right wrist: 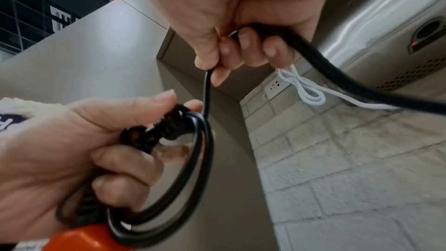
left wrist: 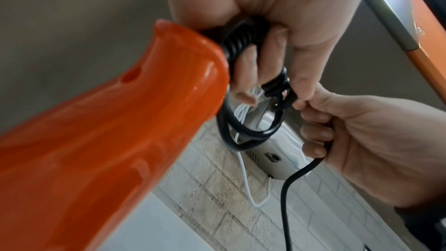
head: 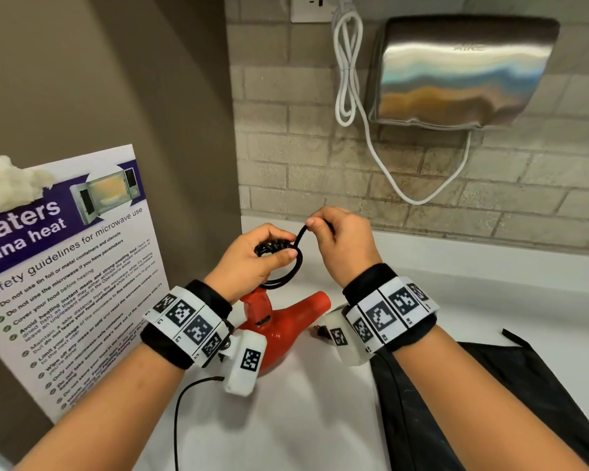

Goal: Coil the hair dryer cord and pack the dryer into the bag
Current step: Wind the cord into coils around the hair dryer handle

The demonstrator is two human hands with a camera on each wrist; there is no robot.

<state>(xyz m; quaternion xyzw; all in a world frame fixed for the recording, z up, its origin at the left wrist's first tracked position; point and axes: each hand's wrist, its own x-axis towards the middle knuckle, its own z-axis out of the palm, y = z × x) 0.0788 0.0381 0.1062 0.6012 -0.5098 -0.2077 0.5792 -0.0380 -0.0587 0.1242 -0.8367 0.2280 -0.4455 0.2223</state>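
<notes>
Cord (head: 279,263) is looking stiff, springy; left hand (head: 255,256) gripping its loops, right hand (head: 344,239) pinching free end; dryer (head: 279,321) is hanging beneath.

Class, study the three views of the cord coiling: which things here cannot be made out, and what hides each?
- Hair dryer rear: head view, wrist bands cover it.
- Black bag opening: head view, right forearm and frame edge cut it.
- Cord plug: in no view.
- Sign small print: head view, blurred, too small.
</notes>
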